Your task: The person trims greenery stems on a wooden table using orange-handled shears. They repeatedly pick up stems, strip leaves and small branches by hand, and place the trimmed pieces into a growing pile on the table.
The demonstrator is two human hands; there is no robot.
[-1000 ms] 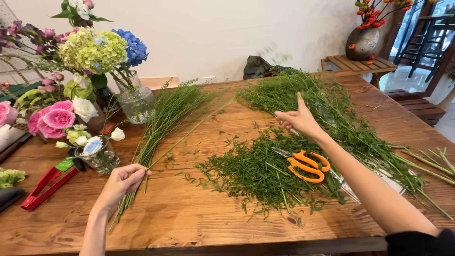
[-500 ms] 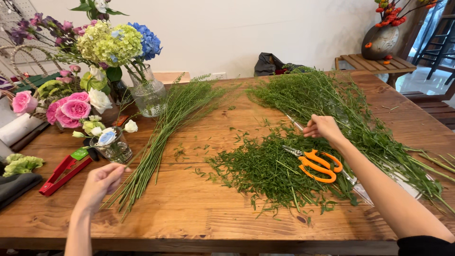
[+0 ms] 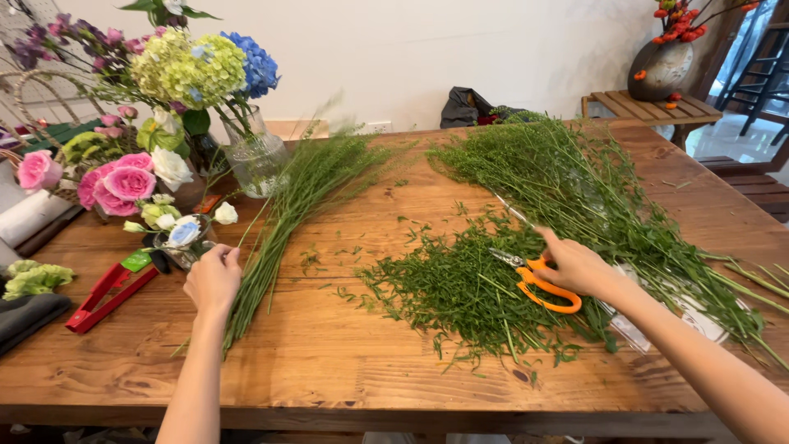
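Scissors (image 3: 538, 278) lie on the heap of cuttings (image 3: 468, 288), right of centre on the table (image 3: 345, 353), blades pointing up and left, orange loop handles toward the near edge; right hand (image 3: 575, 267) sits right on top of the upper handle, fingers curled over it and touching, but whether they are through the loops or truly gripping I cannot tell; the lower orange loop shows free beneath the palm; blades look slim and steel-grey, just parted at the tip, half sunk in the feathery green clippings; behind them a big sheaf of greens (image 3: 575, 181) fans toward the far right corner; over on the other side, left hand (image 3: 214, 278) is closed in a loose fist on the near stems of the bundle (image 3: 304, 205), long thin stalks running up and away toward the vase (image 3: 256, 160); just left of that hand stands a small jar (image 3: 185, 238) with white buds, and a red cutter (image 3: 103, 294) lies farther left; pink roses (image 3: 123, 182) and blue and green hydrangea (image 3: 205, 66) crowd the far left corner.
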